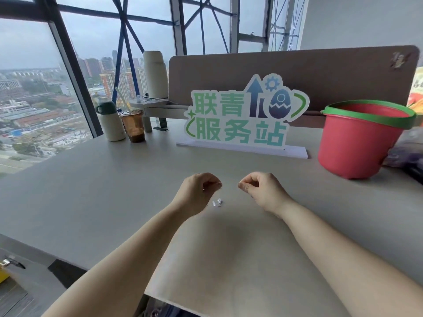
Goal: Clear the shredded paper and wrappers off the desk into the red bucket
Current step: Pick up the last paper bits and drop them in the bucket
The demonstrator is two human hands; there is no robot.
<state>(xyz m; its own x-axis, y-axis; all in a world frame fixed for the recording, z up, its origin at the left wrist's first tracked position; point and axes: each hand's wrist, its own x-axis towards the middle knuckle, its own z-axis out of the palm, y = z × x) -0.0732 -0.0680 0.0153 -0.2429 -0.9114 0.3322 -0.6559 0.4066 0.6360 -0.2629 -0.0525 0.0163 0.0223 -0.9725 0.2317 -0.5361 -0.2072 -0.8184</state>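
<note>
Paper scraps: a few small white bits (217, 202) lie on the desk (114, 191), between the two wrists, just below and to the right of the left hand.
Left hand: the left hand (199, 191) hovers over the desk, fingers curled and tips pinched together. A tiny white speck shows inside the curl; whether it holds paper, I cannot tell.
Right hand: the right hand (263, 191) is also curled, thumb and forefinger pressed together. If there is something between them, it is too small to see.
Nearer hand: the left one, almost above the scraps.
Red bucket: the bucket (357, 143) stands at the far right of the desk, well apart from the scraps and on the side of the right hand.
Long axis: the scraps are too small to judge this.
Materials: the scraps look thin, light and creased; the desk is smooth, matt, pale grey; the bucket is round plastic with a green rim, open at the top.
Next move, my judgement: pinch the scraps, then carry them right to the bucket.
</note>
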